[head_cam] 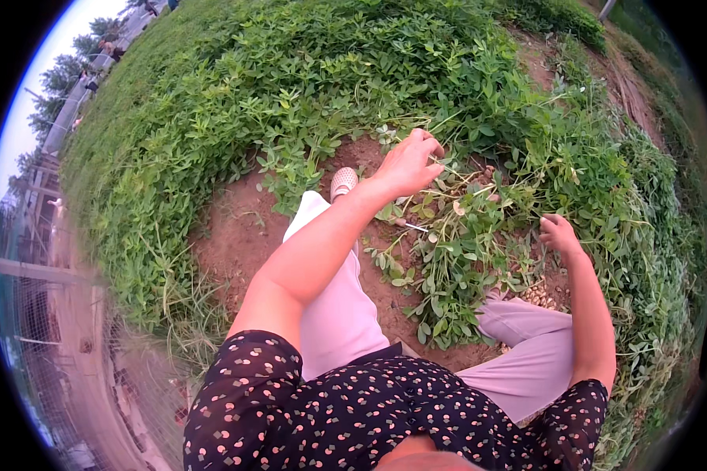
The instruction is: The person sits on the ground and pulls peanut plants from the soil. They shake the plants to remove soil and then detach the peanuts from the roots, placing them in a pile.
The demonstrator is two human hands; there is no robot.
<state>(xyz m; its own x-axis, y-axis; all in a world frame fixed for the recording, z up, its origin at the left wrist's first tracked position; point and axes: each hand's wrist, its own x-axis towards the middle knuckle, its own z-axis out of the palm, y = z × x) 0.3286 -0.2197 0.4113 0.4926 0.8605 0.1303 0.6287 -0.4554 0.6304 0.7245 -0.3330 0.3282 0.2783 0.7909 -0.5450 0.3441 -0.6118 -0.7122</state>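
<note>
My left hand (409, 163) reaches over a patch of bare soil at the edge of the peanut plants (448, 259). Its thumb and fingers are apart, and I see nothing between them. Pale stems of pulled or bent plants lie just beyond the fingertips. My right hand (558, 234) is by the leaves on the right, fingers curled; whether a stem is in them cannot be made out. Below it, a heap of peanut pods (539, 294) lies on the soil near my right leg. A thin metal tool (415, 227) with a brownish handle lies among the stems between my hands.
Dense green plants (359, 59) spread ahead and leftward. My light shoe (344, 181) rests on brown soil (235, 224). Uprooted-looking greenery (642, 282) lines the right. A wire mesh fence (41, 312) stands at far left, with people (112, 50) in the distance.
</note>
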